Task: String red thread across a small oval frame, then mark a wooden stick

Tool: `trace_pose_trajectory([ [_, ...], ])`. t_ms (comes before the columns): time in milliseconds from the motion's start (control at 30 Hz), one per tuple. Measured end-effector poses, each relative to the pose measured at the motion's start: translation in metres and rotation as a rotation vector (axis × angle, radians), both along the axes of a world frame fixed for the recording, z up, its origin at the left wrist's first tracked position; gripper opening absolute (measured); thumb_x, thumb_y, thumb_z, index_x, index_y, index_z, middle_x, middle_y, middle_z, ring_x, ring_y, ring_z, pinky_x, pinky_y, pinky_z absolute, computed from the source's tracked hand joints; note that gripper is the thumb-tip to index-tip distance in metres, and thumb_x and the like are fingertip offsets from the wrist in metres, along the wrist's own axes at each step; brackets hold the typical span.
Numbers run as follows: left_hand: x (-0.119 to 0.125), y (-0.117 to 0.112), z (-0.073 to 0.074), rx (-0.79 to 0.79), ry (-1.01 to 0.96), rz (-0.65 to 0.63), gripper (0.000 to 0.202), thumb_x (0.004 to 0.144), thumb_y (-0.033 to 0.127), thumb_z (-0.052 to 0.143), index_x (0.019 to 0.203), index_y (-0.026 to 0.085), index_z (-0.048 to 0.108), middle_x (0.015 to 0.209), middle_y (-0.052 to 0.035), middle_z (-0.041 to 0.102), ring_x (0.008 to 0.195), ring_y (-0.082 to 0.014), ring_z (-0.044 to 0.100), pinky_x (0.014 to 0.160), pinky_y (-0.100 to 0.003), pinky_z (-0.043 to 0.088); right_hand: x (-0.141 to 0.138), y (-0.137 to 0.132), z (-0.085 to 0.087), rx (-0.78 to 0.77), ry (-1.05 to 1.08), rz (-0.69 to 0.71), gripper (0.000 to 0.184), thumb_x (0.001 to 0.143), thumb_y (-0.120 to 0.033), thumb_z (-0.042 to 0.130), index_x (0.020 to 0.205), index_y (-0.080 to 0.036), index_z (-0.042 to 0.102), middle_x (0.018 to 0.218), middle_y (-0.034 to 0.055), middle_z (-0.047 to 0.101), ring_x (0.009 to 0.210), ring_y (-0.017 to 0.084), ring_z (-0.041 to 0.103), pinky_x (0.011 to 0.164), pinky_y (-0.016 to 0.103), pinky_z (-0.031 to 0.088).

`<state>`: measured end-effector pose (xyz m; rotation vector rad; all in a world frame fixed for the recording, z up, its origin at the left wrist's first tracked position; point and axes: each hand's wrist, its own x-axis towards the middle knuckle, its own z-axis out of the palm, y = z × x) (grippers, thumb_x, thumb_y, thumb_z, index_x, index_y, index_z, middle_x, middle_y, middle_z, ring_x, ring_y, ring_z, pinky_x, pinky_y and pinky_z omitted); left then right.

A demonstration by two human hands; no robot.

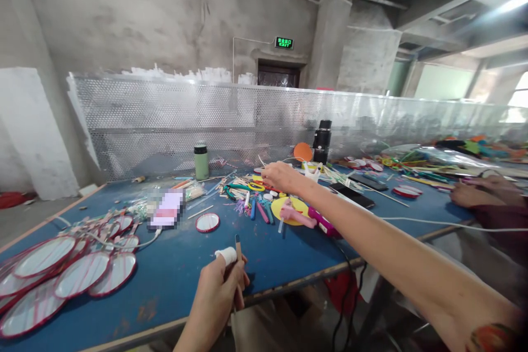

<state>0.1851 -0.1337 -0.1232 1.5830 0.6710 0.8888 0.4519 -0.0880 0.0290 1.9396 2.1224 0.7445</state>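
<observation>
My left hand (216,286), its thumb wrapped in white tape, grips a flat wooden stick (239,256) with a dark tip near the table's front edge. Across the table, my right hand (280,177) has its fingers drawn together over a pile of small craft pieces. A thin pale strip (261,161) shows by its fingertips; whether it is held is unclear. Yellow-handled scissors (256,187) lie just below that hand. A pink glue gun (292,212) rests on a yellow disc (280,204). Between the hands lies a small round red-rimmed piece (207,223).
Red-rimmed discs (82,275) are heaped at left, beside a phone (167,209) on a cable. A green bottle (201,162) and black thermos (322,142) stand at the back, before a perforated metal screen (173,121). Another person's hands (474,193) work at far right.
</observation>
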Motion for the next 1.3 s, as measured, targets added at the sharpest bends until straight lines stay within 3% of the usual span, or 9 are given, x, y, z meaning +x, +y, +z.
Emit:
trace_pose_trajectory([
  [200, 0.000, -0.002, 0.009, -0.020, 0.055, -0.004, 0.039, 0.083, 0.051, 0.060, 0.064, 0.018, 0.054, 0.051, 0.0004, 0.063, 0.030, -0.0081, 0.053, 0.034, -0.016, 0.033, -0.015, 0.027, -0.030, -0.093, 0.004, -0.013, 0.037, 0.096, -0.036, 0.063, 0.127, -0.016, 0.059, 0.127, 0.0100, 0.062, 0.107, 0.023, 0.065, 0.090, 0.044, 0.057],
  [467, -0.001, 0.006, -0.004, -0.091, -0.015, -0.040, 0.030, 0.090, 0.048, 0.056, 0.080, 0.020, 0.053, 0.056, 0.0036, 0.066, 0.033, -0.0110, 0.060, 0.032, -0.016, 0.039, -0.046, 0.062, -0.074, -0.077, 0.111, 0.063, 0.031, 0.101, -0.034, 0.055, 0.125, -0.015, 0.060, 0.129, 0.0087, 0.061, 0.108, 0.020, 0.065, 0.094, 0.041, 0.054],
  [600, 0.001, 0.008, -0.008, -0.081, -0.029, -0.018, 0.026, 0.090, 0.044, 0.058, 0.079, 0.021, 0.052, 0.057, 0.0041, 0.066, 0.030, -0.0091, 0.057, 0.030, -0.014, 0.035, -0.043, 0.072, -0.077, -0.110, 0.119, 0.093, 0.032, 0.099, -0.036, 0.059, 0.125, -0.018, 0.061, 0.129, 0.0091, 0.061, 0.107, 0.021, 0.065, 0.093, 0.042, 0.056],
  [767, 0.000, 0.008, -0.004, -0.074, -0.026, -0.058, 0.026, 0.091, 0.041, 0.056, 0.077, 0.020, 0.052, 0.057, 0.0040, 0.064, 0.032, -0.0090, 0.057, 0.033, -0.015, 0.037, -0.028, 0.074, -0.065, -0.110, 0.116, 0.119, 0.036, 0.097, -0.037, 0.063, 0.127, -0.016, 0.059, 0.126, 0.0093, 0.062, 0.107, 0.023, 0.065, 0.090, 0.044, 0.057],
  [900, -0.001, 0.003, 0.004, -0.074, -0.018, -0.023, 0.028, 0.090, 0.044, 0.055, 0.076, 0.020, 0.051, 0.059, 0.0036, 0.063, 0.032, -0.0083, 0.056, 0.032, -0.015, 0.037, -0.022, 0.050, -0.047, 0.055, 0.200, 0.147, 0.025, 0.097, -0.032, 0.061, 0.115, -0.014, 0.063, 0.110, 0.0072, 0.068, 0.095, 0.020, 0.067, 0.084, 0.039, 0.056],
  [1033, -0.001, 0.000, 0.007, -0.073, 0.002, -0.008, 0.028, 0.089, 0.045, 0.054, 0.076, 0.020, 0.051, 0.061, 0.0034, 0.064, 0.031, -0.0082, 0.055, 0.031, -0.015, 0.036, -0.029, 0.000, -0.040, 0.326, 0.377, 0.169, 0.013, 0.091, -0.020, 0.057, 0.091, -0.012, 0.066, 0.085, 0.0074, 0.071, 0.078, 0.018, 0.066, 0.071, 0.029, 0.049],
  [1100, -0.001, 0.000, 0.008, -0.061, 0.008, 0.004, 0.028, 0.089, 0.044, 0.053, 0.076, 0.020, 0.051, 0.061, 0.0026, 0.065, 0.031, -0.0077, 0.055, 0.031, -0.015, 0.036, -0.039, -0.032, -0.047, 0.453, 0.487, 0.174, 0.019, 0.095, -0.022, 0.050, 0.086, -0.013, 0.064, 0.071, 0.0040, 0.067, 0.066, 0.015, 0.063, 0.063, 0.025, 0.047],
  [1200, -0.001, -0.001, 0.009, -0.059, 0.025, 0.019, 0.029, 0.087, 0.044, 0.053, 0.073, 0.018, 0.052, 0.061, 0.0009, 0.067, 0.030, -0.0063, 0.053, 0.032, -0.015, 0.035, -0.060, -0.078, -0.073, 0.604, 0.686, 0.193, 0.027, 0.103, -0.028, 0.039, 0.095, -0.015, 0.061, 0.068, 0.0003, 0.065, 0.053, 0.010, 0.058, 0.051, 0.020, 0.045],
  [1300, 0.002, -0.003, 0.011, -0.082, 0.037, -0.005, 0.031, 0.085, 0.045, 0.055, 0.072, 0.017, 0.053, 0.061, -0.0006, 0.068, 0.030, -0.0067, 0.055, 0.032, -0.014, 0.035, -0.082, -0.109, -0.102, 0.794, 1.362, 0.324, 0.018, 0.095, -0.035, 0.060, 0.087, -0.019, 0.061, 0.064, -0.0033, 0.064, 0.040, 0.008, 0.052, 0.039, 0.019, 0.042],
])
